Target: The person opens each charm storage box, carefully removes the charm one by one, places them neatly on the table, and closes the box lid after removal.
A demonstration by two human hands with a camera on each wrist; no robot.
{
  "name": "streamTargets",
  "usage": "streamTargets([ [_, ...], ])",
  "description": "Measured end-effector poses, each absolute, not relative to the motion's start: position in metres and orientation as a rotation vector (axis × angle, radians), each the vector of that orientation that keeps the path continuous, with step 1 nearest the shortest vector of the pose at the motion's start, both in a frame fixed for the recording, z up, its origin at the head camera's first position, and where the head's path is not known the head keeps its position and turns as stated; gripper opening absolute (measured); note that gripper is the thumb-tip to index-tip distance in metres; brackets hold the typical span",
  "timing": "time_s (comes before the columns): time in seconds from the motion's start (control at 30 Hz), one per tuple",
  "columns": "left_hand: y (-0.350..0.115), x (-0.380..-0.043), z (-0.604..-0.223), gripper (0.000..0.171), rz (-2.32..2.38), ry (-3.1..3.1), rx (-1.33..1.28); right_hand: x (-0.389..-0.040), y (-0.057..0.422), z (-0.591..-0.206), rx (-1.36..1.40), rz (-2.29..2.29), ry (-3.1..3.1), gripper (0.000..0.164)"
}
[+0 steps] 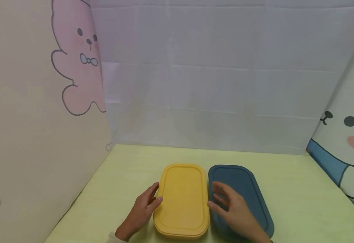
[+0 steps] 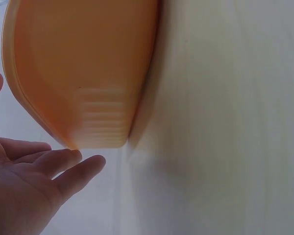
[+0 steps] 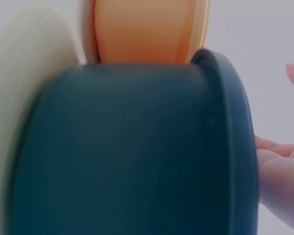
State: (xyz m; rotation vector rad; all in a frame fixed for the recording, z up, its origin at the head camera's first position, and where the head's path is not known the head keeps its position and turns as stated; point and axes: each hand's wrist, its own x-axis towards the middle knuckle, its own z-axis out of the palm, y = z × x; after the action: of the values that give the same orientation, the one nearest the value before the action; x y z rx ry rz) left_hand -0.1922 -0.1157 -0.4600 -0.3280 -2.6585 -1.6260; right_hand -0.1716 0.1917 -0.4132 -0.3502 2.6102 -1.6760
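A yellow lidded storage box [image 1: 183, 202] with rounded corners sits on the table, its long sides running away from me. Beside it on the right is a dark blue lidded box [image 1: 240, 182] of similar shape, slightly angled. My left hand [image 1: 142, 206] is at the yellow box's left side, thumb tip at the lid's edge and fingers spread loosely. The left wrist view has its fingers [image 2: 81, 176] near the box's ribbed side wall. Over the blue lid, my right hand [image 1: 233, 209] holds nothing, its fingers loosely bent and its thumb pointing toward the yellow box's right edge.
The pale yellow-green tabletop [image 1: 128, 168] extends around both boxes. A white sheet wall [image 1: 195, 84] rises behind it. Cartoon-printed panels stand at the left, with a pink bear [image 1: 80, 67], and at the right, with a white animal face [image 1: 344, 135].
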Motion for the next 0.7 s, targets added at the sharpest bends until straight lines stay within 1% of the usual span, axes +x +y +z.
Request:
streamTargets([
  [0.23,-0.117,-0.192,-0.460,0.064,-1.603,-2.678,-0.347,-0.169,0.184,-0.415,-0.407,-1.653,2.538,0.074],
  [0.43,-0.118,-0.192,-0.458,0.064,-1.624,-2.693,-0.358,-0.166,0.176,-0.414,-0.404,-1.590,2.543,0.083],
  [0.7,-0.120,-0.192,-0.452,0.071,-1.727,-2.712,-0.401,-0.163,0.169,-0.411,-0.435,-1.497,2.558,0.090],
])
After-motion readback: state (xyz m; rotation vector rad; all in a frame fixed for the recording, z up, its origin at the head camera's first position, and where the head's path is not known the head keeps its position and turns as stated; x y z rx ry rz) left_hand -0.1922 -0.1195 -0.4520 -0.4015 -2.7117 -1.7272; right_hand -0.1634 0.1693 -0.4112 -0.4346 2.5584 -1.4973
